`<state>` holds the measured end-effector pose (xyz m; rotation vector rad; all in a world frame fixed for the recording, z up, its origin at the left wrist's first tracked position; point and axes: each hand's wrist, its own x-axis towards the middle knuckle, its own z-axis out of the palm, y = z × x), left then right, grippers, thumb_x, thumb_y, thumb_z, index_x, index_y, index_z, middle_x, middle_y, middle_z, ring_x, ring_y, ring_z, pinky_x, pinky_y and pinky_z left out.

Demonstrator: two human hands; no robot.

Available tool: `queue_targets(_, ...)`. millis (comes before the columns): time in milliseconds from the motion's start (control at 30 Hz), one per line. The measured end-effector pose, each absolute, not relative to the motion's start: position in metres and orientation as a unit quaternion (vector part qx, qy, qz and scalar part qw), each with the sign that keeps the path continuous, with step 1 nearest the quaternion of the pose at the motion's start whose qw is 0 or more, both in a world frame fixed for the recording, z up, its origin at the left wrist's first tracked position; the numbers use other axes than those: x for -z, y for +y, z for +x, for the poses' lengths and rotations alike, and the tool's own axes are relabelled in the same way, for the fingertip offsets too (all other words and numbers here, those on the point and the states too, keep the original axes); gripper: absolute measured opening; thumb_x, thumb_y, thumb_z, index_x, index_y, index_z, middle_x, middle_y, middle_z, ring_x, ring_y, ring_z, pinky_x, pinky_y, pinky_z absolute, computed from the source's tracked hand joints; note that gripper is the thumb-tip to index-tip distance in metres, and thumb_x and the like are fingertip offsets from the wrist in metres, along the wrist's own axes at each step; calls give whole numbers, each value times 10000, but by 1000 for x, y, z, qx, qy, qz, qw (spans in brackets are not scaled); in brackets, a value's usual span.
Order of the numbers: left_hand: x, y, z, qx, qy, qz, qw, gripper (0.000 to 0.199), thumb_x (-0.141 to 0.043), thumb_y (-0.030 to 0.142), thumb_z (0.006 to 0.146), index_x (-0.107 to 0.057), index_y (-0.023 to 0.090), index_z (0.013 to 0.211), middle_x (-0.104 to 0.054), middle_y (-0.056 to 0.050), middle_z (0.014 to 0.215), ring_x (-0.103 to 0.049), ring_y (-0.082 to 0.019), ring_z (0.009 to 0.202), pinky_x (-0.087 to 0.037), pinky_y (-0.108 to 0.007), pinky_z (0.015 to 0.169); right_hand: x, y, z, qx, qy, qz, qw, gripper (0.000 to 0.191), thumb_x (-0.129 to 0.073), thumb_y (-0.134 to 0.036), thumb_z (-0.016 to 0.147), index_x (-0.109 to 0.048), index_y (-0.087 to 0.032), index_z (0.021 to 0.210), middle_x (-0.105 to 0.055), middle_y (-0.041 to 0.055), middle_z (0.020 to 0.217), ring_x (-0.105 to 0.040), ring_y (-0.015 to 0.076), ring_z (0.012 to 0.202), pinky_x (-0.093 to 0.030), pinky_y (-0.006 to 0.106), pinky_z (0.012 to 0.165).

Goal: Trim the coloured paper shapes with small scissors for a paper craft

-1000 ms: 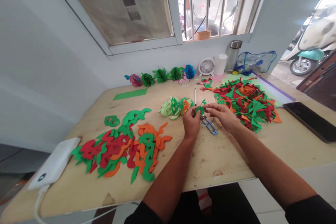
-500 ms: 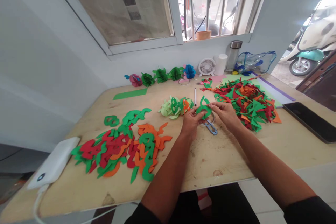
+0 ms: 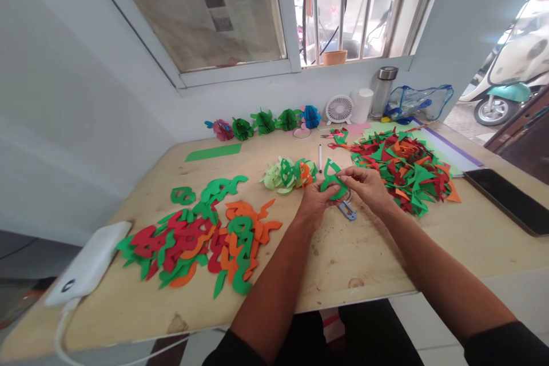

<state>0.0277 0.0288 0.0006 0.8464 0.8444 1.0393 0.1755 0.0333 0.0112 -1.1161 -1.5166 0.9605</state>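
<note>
A green paper cutout [image 3: 330,170] with openings in it is held above the table between both hands. My left hand [image 3: 315,201] is closed on its lower left part, thumb on top. At its right edge, the fingertips of my right hand [image 3: 363,182] pinch the paper. Below the cutout lies a blue-handled cutter [image 3: 347,211], partly hidden by the hands. Just left of the hands is a small heap of pale green cutouts [image 3: 272,176], with darker green and orange pieces at its right end. A white pen [image 3: 319,158] lies behind the cutout.
Curvy red, green and orange cutouts [image 3: 184,240] spread over the left side; paper scraps [image 3: 412,171] pile up at right beside a phone [image 3: 508,200]. A white power bank [image 3: 90,263] lies far left. Along the wall stand paper ornaments [image 3: 262,122], a fan [image 3: 339,109] and a bottle [image 3: 381,91].
Both hands keep hold of the green cutout, which has turned slightly. My right fingertips have shifted a little left along its edge. The view has moved slightly.
</note>
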Motion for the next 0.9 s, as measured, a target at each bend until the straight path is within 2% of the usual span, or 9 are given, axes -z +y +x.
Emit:
queue_targets(233,-7,26,31,-499,404,365,674,328,-777,317,516,-645,108,731,-612,-14,604,-577,-119,524,-463,-262,542,-12,32,171,-399,-605,-467,507,186,-649,-348,703,-646,-185,793,-641,23,750,-566,147,657,-454,286,621)
queue_targets(500,-7,28,33,-526,425,353,646,393,-810,346,432,-638,115,699,-609,5,606,-589,-125,523,-493,-264,535,-11,34,171,-413,-597,-465,506,160,-651,-310,690,-605,-186,781,-596,-1,696,-525,129,621,-410,262,570)
queue_targets(733,-9,28,33,-518,436,361,641,387,-806,357,448,-629,119,698,-604,0,606,-592,-132,524,-482,-260,523,-15,32,171,-368,-623,-484,493,164,-608,-337,725,-611,-176,756,-592,3,672,-511,125,598,-392,260,565)
queue_targets(900,-8,27,31,-511,435,367,644,350,-784,354,483,-622,122,688,-601,5,588,-581,-121,498,-468,-243,500,-19,30,170,-289,-640,-516,491,166,-602,-337,734,-594,-177,691,-576,-1,625,-497,118,562,-388,250,539)
